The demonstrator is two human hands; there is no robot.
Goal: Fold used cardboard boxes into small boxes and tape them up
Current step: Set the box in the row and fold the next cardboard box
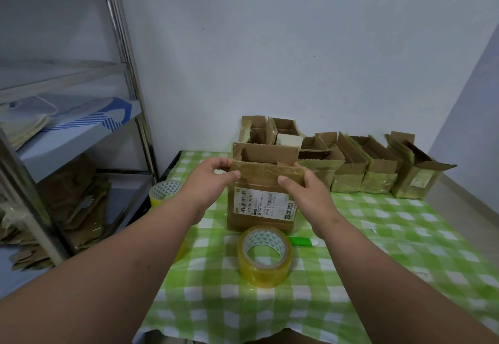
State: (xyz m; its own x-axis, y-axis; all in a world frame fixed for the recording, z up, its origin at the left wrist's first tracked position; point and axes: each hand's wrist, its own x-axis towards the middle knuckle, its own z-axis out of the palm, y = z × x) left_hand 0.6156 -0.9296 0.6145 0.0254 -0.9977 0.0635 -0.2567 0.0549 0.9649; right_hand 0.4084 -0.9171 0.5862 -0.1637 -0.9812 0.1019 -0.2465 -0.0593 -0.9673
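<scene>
The cardboard box [263, 200] is standing upright in the middle of the counter [378, 249], its shipping label [264, 204] facing the person and its top open. The left hand [209, 179] is gripping the box's upper left corner, fingers [229, 163] curled over the rim and thumb on the taped front. The right hand [305, 189] is holding the upper right corner, thumb pressing the front flap, the other fingers hidden behind the box. A tape roll [265, 256] is sitting just in front of the box, a green cutter [302, 241] lying beside it to the right, leaving bare checked cloth toward the near edge and right side. A second tape roll [164, 192] is sitting at the left edge. A row of folded small boxes [364, 170] is lining the far edge against the wall, tops open, what is in them unclear. Flattened cardboard [78, 203] is lying on the metal shelf [67, 138] left of the counter
</scene>
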